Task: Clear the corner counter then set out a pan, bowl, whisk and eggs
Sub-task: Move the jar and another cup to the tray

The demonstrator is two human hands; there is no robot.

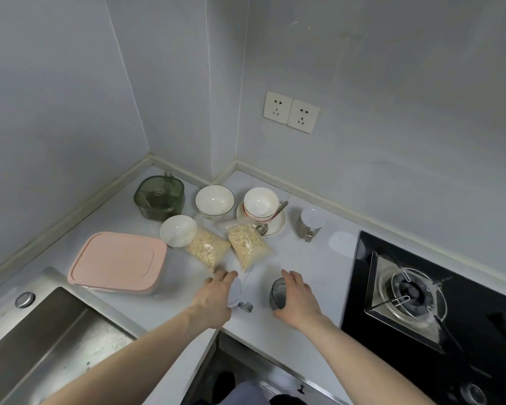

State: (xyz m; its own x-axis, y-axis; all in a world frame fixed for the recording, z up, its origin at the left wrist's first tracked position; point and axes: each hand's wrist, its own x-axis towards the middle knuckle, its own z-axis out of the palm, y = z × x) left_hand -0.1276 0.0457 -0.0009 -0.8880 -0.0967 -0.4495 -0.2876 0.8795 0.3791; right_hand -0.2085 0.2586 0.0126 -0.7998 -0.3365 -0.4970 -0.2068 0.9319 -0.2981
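Observation:
On the corner counter (pixel 301 258) my left hand (pixel 216 296) lies over a small white-lidded jar (pixel 236 290) with a metal clasp, thumb and fingers around its lid. My right hand (pixel 300 299) wraps a lidless steel jar (pixel 276 293) from the right. Behind them lie two clear bags of oats (pixel 208 248) (pixel 249 245). Further back stand a small white bowl (pixel 178 230), a wider white bowl (pixel 214 200), and stacked bowls on a saucer (pixel 260 204) with a spoon. No pan, whisk or eggs are in view.
A pink-lidded box (pixel 117 263) sits left by the steel sink (pixel 41 346). A green lidded container (pixel 159 197) stands in the corner. Another steel jar with a white lid (pixel 310 223) is near the back wall. The black gas hob (pixel 412 293) fills the right.

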